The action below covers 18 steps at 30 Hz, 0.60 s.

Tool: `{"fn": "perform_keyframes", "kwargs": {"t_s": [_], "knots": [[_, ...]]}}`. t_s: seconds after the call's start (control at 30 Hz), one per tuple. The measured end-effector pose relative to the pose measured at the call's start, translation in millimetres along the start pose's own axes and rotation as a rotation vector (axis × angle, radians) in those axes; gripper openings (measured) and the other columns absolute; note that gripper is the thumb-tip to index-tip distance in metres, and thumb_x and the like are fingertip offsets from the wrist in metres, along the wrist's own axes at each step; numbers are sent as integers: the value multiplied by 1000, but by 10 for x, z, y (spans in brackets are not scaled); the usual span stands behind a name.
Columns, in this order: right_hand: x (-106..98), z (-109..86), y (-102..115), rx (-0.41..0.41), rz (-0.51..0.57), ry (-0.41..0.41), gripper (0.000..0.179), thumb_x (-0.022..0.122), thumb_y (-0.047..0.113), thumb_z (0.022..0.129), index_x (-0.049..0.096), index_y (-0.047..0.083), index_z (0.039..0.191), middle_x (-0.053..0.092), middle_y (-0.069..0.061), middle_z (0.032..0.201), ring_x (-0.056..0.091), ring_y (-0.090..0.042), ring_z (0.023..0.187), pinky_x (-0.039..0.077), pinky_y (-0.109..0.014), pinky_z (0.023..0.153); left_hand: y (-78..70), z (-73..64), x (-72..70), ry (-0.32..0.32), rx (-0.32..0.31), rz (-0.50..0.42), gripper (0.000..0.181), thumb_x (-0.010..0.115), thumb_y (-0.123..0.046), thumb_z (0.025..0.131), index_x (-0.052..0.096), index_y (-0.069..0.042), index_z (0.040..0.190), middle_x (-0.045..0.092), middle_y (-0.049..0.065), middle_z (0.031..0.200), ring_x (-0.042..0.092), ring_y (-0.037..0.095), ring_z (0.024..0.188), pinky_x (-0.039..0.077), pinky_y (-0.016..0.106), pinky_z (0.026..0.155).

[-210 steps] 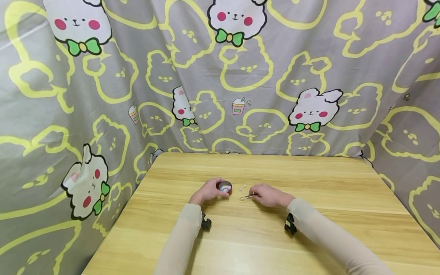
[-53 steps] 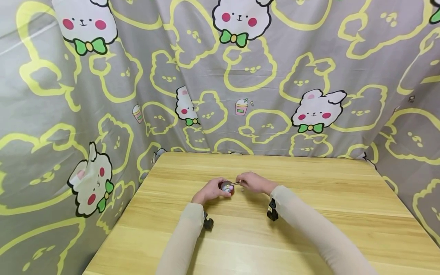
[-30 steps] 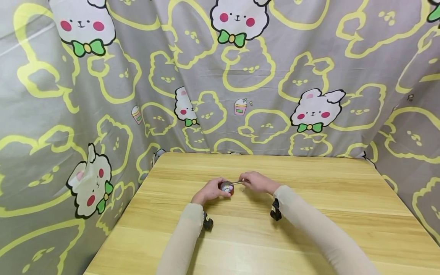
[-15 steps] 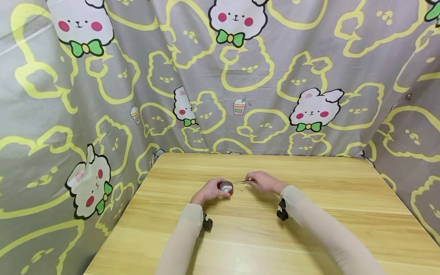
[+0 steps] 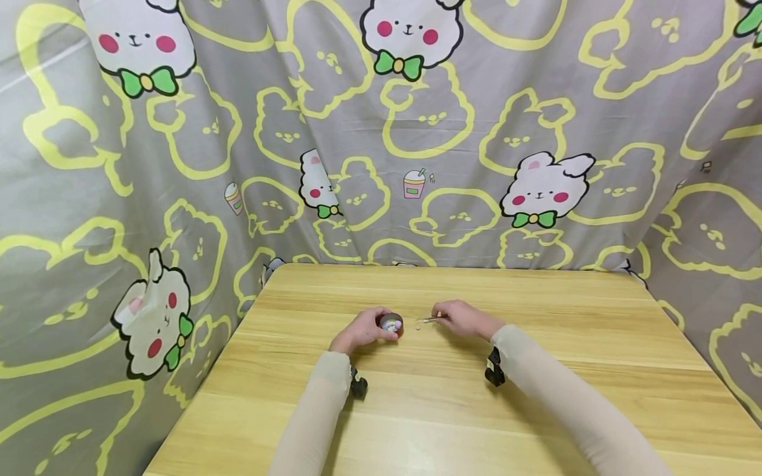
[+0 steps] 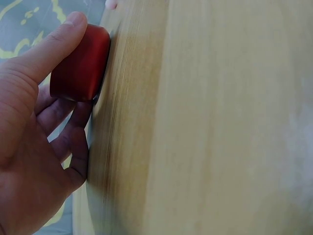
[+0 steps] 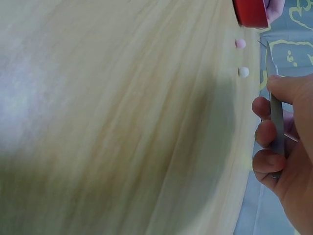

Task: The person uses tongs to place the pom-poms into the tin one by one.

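My left hand [image 5: 363, 328] grips a small round tin [image 5: 391, 318], thumb on the near side and fingers behind. Its outer wall shows shiny red in the left wrist view, where the tin [image 6: 80, 63] stands on the table. Small pastel balls [image 5: 390, 326] lie inside, a pink one at the rim. My right hand [image 5: 464, 318] holds metal tweezers [image 7: 275, 107] between thumb and curled fingers, their tips pointing left toward the tin. Nothing shows between the tips. On the table below the tweezers lie a pink ball [image 7: 240, 43] and a white ball [image 7: 243, 72].
The wooden table [image 5: 417, 410] reaches back to a grey curtain [image 5: 452, 132] with yellow outlines and white cartoon faces, which also hangs at both sides. A black wrist camera [image 5: 358, 383] is on the left wrist and another black camera [image 5: 494, 367] on the right.
The tweezers' tips were over the tin 1.8 s ago; my right hand has since drawn them to the right and slightly nearer, beside the loose balls. My left hand keeps the tin in place.
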State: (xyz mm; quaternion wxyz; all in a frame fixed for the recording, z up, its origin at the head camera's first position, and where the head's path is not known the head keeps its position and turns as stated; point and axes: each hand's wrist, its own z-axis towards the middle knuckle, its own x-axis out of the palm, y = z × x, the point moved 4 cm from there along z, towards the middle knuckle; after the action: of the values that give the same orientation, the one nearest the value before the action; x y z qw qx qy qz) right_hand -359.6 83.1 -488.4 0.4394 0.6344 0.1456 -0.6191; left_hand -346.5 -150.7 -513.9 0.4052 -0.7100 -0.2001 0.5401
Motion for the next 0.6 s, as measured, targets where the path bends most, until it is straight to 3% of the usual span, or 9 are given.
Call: {"fn": "perform_keyframes", "kwargs": {"t_s": [0.6], "knots": [[97, -19, -35, -42, -11, -21, 7, 59, 8, 92, 63, 11, 98, 63, 2, 90, 58, -13, 80, 49, -35, 73, 7, -3, -5, 6, 7, -17, 43, 80, -21, 77, 61, -12, 115, 61, 1, 104, 56, 17, 96, 45, 36, 85]]}}
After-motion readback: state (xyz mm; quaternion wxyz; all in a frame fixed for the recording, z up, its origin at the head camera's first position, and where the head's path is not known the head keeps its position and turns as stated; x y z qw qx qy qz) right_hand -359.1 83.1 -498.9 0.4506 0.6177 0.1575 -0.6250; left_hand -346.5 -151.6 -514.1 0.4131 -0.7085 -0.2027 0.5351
